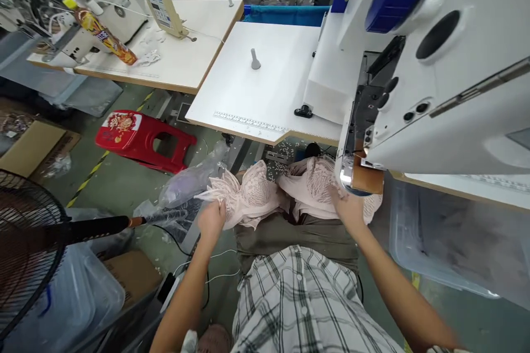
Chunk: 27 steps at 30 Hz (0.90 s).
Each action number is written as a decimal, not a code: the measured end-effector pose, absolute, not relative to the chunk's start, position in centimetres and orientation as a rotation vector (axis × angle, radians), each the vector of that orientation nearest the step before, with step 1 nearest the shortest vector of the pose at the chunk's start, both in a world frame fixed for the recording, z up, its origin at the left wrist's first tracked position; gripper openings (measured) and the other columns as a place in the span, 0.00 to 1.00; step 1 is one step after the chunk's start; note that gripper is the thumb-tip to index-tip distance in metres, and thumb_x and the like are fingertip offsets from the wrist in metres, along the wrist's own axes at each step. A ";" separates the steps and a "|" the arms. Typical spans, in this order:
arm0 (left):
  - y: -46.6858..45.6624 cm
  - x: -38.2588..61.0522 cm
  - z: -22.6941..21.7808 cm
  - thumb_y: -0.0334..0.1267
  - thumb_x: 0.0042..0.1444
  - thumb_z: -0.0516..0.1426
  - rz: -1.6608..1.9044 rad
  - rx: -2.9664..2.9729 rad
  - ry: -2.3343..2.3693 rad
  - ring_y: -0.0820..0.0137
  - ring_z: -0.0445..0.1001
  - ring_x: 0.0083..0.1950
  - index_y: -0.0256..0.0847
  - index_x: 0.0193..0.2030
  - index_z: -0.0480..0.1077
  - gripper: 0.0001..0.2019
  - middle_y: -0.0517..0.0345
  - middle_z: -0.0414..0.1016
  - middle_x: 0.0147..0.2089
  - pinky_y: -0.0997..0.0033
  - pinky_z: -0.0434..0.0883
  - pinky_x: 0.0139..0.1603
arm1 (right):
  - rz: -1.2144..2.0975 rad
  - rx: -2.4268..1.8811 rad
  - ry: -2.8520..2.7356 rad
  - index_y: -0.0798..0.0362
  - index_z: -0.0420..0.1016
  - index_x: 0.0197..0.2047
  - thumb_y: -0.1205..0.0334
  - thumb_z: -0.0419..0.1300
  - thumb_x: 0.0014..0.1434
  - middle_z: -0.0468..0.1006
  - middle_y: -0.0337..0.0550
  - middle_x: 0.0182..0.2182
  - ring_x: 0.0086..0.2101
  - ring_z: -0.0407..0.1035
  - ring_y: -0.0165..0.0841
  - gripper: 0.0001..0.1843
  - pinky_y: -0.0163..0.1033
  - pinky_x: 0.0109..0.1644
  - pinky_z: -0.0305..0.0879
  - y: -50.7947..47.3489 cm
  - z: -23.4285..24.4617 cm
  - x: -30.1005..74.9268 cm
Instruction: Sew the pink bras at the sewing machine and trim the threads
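A pale pink lace bra (254,190) lies across the dark trousers on the lap, its moulded cups facing up. More of the same lace and fabric (312,182) spreads to the right; I cannot tell if it is one piece or two. My left hand (212,220) is closed, pinching the bra's left edge. At the right part, my right hand (349,208) grips the fabric with bent fingers, just below the rounded end of the sewing machine's arm (351,176). That arm end hides some of the lace.
The white sewing machine (455,88) looms close on the right. A white worktop (256,88) with a printed ruler lies ahead. At left are a red stool (141,138), a black fan (28,253) and plastic bags; a clear tub (439,242) stands at right.
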<state>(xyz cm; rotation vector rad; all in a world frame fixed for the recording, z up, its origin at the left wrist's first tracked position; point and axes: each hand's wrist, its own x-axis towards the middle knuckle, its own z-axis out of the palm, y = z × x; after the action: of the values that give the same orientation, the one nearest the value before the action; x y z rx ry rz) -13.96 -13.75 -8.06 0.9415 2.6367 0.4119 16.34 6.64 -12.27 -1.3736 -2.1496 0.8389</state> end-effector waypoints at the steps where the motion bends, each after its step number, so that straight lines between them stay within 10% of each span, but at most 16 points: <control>1: -13.8 -12.8 -7.4 0.39 0.61 0.50 0.444 0.949 2.599 0.64 0.66 0.25 0.46 0.20 0.55 0.18 0.60 0.58 0.18 0.68 0.55 0.28 | 0.930 -1.281 -2.208 0.51 0.72 0.56 0.44 0.52 0.64 0.76 0.56 0.54 0.57 0.68 0.50 0.25 0.59 0.61 0.63 5.6 -11.2 15.1; 7: -11.4 -2.7 -2.7 0.50 0.57 0.53 0.784 1.182 1.937 0.71 0.63 0.24 0.43 0.19 0.60 0.20 0.62 0.63 0.20 0.70 0.60 0.29 | 1.620 -0.293 -2.773 0.53 0.78 0.49 0.40 0.63 0.56 0.81 0.50 0.44 0.42 0.75 0.43 0.27 0.45 0.48 0.71 1.3 -5.0 12.3; 12: -5.6 0.9 -2.9 0.57 0.53 0.58 1.013 1.047 1.547 0.65 0.71 0.39 0.41 0.36 0.71 0.19 0.53 0.75 0.38 0.65 0.69 0.43 | 1.561 -0.458 -2.680 0.52 0.78 0.40 0.50 0.57 0.65 0.80 0.43 0.34 0.35 0.73 0.34 0.15 0.37 0.42 0.67 2.7 2.2 19.6; 19: 0.7 6.4 -3.3 0.63 0.50 0.60 0.941 0.793 1.097 0.69 0.73 0.32 0.39 0.35 0.72 0.25 0.54 0.76 0.33 0.67 0.71 0.38 | 1.811 -0.587 -2.508 0.53 0.78 0.35 0.51 0.53 0.67 0.78 0.38 0.26 0.26 0.67 0.29 0.18 0.33 0.30 0.61 5.5 8.2 26.6; 27: 0.3 6.4 -2.0 0.65 0.45 0.62 0.890 0.902 1.352 0.71 0.62 0.28 0.41 0.26 0.66 0.26 0.63 0.63 0.24 0.72 0.63 0.32 | 0.717 -1.734 -1.981 0.57 0.76 0.43 0.57 0.54 0.67 0.80 0.50 0.41 0.41 0.72 0.38 0.14 0.39 0.41 0.65 20.7 3.0 27.3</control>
<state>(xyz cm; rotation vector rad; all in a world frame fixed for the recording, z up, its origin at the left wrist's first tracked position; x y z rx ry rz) 6.37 0.31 -1.98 0.9022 1.3519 0.8896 27.26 20.68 3.04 -1.7336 -1.9807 0.7166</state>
